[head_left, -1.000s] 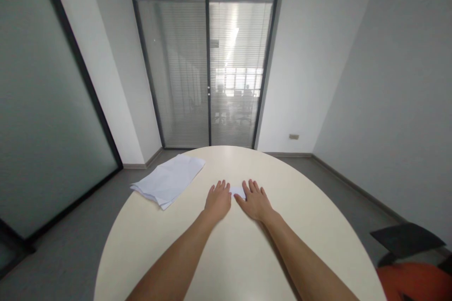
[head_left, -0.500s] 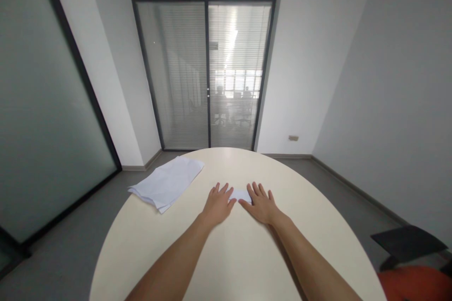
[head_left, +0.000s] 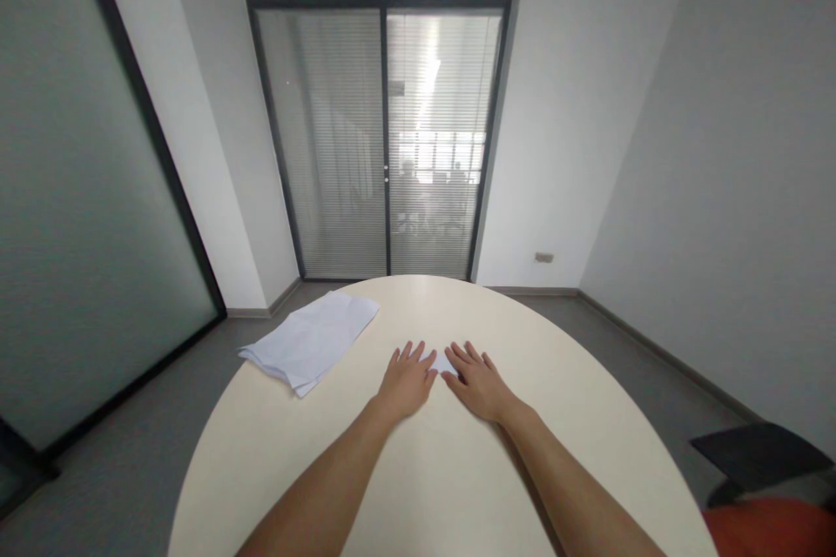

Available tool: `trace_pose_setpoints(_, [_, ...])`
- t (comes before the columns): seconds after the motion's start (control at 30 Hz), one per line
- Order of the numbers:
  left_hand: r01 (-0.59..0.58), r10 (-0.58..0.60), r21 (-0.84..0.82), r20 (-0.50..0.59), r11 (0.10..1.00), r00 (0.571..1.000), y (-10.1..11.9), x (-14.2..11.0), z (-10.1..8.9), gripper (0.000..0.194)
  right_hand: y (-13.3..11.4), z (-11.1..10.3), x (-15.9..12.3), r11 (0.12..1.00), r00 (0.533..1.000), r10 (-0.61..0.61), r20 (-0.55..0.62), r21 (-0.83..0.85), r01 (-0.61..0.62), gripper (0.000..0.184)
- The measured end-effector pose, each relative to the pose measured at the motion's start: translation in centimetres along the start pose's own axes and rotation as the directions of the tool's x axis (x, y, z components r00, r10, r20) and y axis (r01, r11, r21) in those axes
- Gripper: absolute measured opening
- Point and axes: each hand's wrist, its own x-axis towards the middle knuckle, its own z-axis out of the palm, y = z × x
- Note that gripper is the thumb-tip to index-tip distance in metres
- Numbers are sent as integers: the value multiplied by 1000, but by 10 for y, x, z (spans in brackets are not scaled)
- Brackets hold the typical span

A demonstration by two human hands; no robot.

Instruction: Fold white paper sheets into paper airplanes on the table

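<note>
A small piece of white paper (head_left: 441, 361) lies flat on the pale round table (head_left: 450, 487). My left hand (head_left: 407, 381) rests palm down over its left part, fingers spread and pointing away from me. Over its right part lies my right hand (head_left: 479, 383), also palm down with fingers apart. Only a narrow strip of the paper shows between the two hands; the rest is covered by them.
A stack of crumpled white sheets (head_left: 313, 339) lies at the table's left edge, partly overhanging it. To the lower right stands a chair with a black part (head_left: 761, 455) and a red seat (head_left: 774, 529). Beyond the table is a glass door with blinds (head_left: 431, 218).
My right hand has slid slightly to the left, closer to my left hand, so less of the paper shows between them. My left hand has barely moved.
</note>
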Motion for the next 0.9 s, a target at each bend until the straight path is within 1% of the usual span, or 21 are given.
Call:
trace_pose_setpoints(0.17, [21, -21, 16, -9, 1000, 1000, 1, 0, 5, 53, 0, 0, 0, 1000, 1000, 13, -1, 4, -13, 64])
trace_pose_setpoints(0.3, [37, -38, 21, 37, 999, 999, 2, -2, 3, 60, -3, 1, -1, 999, 1000, 25, 9, -25, -25, 66])
trace_pose_setpoints(0.47, [5, -4, -15, 108, 1000, 994, 2, -5, -5, 55, -4, 4, 0, 998, 999, 39, 17, -48, -38, 60])
trace_pose_setpoints(0.53, [3, -1, -18, 85, 1000, 996, 2, -6, -6, 53, -5, 4, 0, 998, 999, 40, 0, -41, -40, 60])
trace_pose_setpoints(0.6, [8, -8, -14, 38, 1000, 999, 2, -5, -4, 51, -5, 3, 1, 998, 999, 48, -25, -31, -48, 59])
trace_pose_setpoints(0.7, [37, -37, -15, -13, 999, 999, 2, -3, 1, 52, -7, -3, 0, 998, 995, 60, -85, -29, -63, 58])
trace_pose_setpoints(0.83, [85, -88, -42, -68, 995, 994, 1, -2, 5, 59, -7, -16, -5, 998, 987, 58, -151, -8, -60, 48])
trace_pose_setpoints(0.9, [105, -112, -73, -95, 992, 989, 0, -1, 6, 65, -3, -21, -8, 999, 984, 43, -170, 30, -39, 48])
